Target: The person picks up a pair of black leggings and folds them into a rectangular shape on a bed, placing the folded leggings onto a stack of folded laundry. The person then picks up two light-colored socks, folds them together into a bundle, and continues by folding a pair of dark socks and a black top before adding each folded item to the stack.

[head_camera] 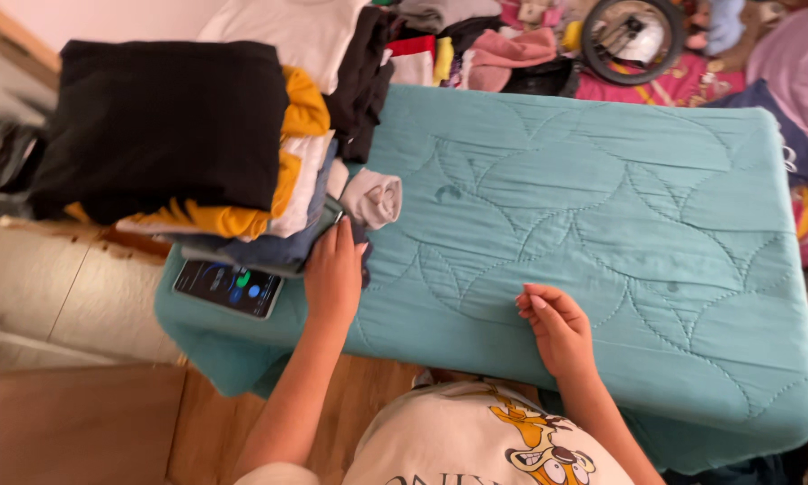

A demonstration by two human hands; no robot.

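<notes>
My left hand (334, 274) lies flat against the side of a stack of folded clothes (197, 144), its fingers touching the bottom blue layers next to a rolled pale garment (374, 198). The stack has a black piece on top, then yellow, white and blue ones. My right hand (557, 325) rests on the teal quilted cover (601, 207) near its front edge, fingers curled loosely, holding nothing. A smartphone (228, 287) with a lit screen lies on the cover under the stack's front edge, just left of my left hand.
A heap of unfolded clothes (440, 45) lies behind the cover, with a small wheel (633, 36) and pink fabric (682, 85) at the back right. Wooden floor (81, 431) shows at the lower left. My printed white shirt (485, 440) is at the bottom.
</notes>
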